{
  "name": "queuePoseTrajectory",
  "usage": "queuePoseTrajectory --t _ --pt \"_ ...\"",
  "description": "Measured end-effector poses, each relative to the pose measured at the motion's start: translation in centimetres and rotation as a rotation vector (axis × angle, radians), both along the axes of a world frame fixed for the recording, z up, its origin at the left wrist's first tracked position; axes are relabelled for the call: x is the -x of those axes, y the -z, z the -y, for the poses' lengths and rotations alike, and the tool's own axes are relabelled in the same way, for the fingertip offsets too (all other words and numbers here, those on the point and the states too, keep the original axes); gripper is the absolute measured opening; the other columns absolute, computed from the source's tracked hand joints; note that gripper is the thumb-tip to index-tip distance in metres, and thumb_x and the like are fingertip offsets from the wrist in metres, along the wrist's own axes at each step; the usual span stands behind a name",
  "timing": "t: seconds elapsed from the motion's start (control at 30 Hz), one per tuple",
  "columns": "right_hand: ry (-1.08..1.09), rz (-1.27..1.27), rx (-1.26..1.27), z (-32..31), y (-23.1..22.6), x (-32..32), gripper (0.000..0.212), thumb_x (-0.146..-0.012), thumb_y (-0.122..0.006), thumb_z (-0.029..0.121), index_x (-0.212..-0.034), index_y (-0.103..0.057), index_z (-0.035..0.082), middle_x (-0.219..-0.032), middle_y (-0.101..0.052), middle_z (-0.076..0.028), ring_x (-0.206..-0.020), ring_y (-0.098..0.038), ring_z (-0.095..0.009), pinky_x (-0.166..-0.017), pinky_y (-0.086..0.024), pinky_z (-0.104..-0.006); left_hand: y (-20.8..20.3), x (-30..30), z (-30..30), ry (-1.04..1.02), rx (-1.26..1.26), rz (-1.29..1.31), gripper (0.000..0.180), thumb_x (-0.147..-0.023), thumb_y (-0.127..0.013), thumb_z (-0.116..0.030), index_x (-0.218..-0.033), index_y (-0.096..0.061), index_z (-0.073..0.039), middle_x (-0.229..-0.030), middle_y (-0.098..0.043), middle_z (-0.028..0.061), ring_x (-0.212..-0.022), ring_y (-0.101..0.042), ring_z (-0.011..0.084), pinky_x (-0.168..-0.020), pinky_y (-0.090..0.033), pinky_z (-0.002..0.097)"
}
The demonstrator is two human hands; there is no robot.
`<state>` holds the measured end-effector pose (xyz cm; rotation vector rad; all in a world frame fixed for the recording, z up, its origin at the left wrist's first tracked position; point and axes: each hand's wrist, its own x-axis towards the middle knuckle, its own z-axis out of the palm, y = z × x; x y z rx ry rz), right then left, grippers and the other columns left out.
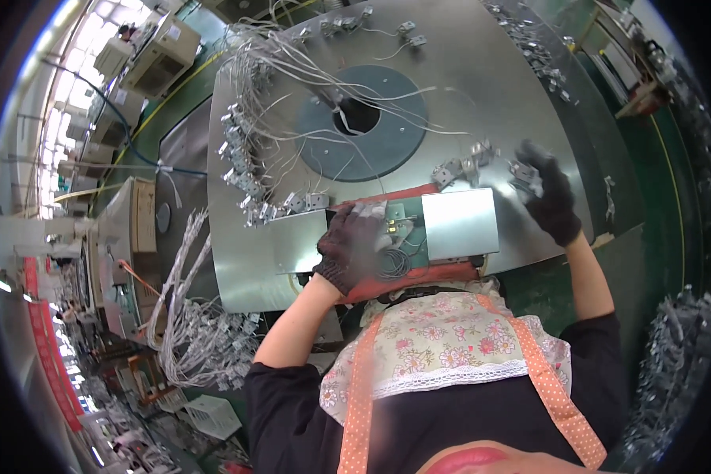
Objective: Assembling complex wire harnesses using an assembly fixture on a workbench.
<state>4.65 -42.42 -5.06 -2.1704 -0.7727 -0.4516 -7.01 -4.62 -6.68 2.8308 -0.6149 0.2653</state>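
On the worktop [513,103], a disc [399,150] lies behind two boxes at the near edge: a left box [302,238] and a right box [460,224]. Wires [292,59] cross the disc; connectors [241,178] line its left side. The left hand [349,249] is between the boxes, the right hand [549,197] to the right of both. Loose parts [539,57] lie along the worktop's far right; a cable bundle [213,344] is beyond its left edge.

The head cam., a wide fisheye, looks down from above wearer's chest, quite near: metal table [521,95] is approx. at 12 o'clock, apron [442,332] at 6, windows [91,43] far at 10.
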Motion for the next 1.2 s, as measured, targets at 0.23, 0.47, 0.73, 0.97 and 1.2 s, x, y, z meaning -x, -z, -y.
queuePoseTrajectory --t 0.23,0.47,0.73,0.97,1.2 --pt "-0.473 -1.131 -0.723 1.8 -5.1 4.1 0.053 -0.092 -0.068 0.016 -0.139 -0.052 -0.003 -0.113 -0.066 -0.014 -0.092 -0.069 -0.023 -0.077 -0.056 -0.0350 0.0 -0.2 -0.7 -0.018 0.194 -0.024 0.053 -0.081 -0.079 -0.033 -0.124 -0.067 -0.005 -0.118 -0.070 0.0155 -0.116 -0.064 0.0345 -0.106 -0.046 0.0463" --pt "-1.305 -0.658 -0.611 -5.1 -10.5 5.1 0.046 -0.099 -0.067 0.041 -0.113 -0.067 -0.003 -0.100 -0.068 -0.031 -0.073 -0.069 -0.026 -0.062 -0.058 -0.0405 -2.1 -3.9 -1.3 -0.238 0.512 -0.455 0.047 -0.080 -0.083 -0.029 -0.120 -0.071 -0.007 -0.111 -0.072 0.0129 -0.104 -0.070 0.0311 -0.094 -0.052 0.0384" --pt "-0.508 -1.489 -0.844 -12.8 -9.3 4.1 0.050 -0.103 -0.062 0.029 -0.143 -0.051 0.002 -0.116 -0.068 -0.016 -0.095 -0.071 -0.025 -0.082 -0.060 -0.0367 -2.3 -11.4 -7.5 -0.428 -0.325 -0.695 0.044 -0.081 -0.067 -0.036 -0.115 -0.072 -0.008 -0.119 -0.070 0.0246 -0.113 -0.067 0.0427 -0.099 -0.052 0.0473" --pt "-0.647 -1.478 -1.094 -14.9 -5.6 3.3 0.057 -0.102 -0.057 0.024 -0.153 -0.040 0.002 -0.128 -0.064 -0.020 -0.107 -0.070 -0.031 -0.097 -0.060 -0.0451 0.2 -10.7 -11.8 -0.535 -0.374 -0.439 0.034 -0.088 -0.064 -0.029 -0.117 -0.076 -0.016 -0.124 -0.070 0.0200 -0.115 -0.067 0.0412 -0.097 -0.055 0.0491" --pt "-0.644 -1.415 -1.024 -15.6 -6.4 5.1 0.066 -0.093 -0.068 0.009 -0.153 -0.041 0.003 -0.127 -0.058 -0.015 -0.107 -0.068 -0.025 -0.097 -0.058 -0.0384 -0.1 -8.9 -12.9 -0.392 -0.144 -0.631 0.040 -0.091 -0.063 -0.042 -0.122 -0.074 -0.019 -0.125 -0.069 0.0161 -0.117 -0.065 0.0379 -0.102 -0.050 0.0478"
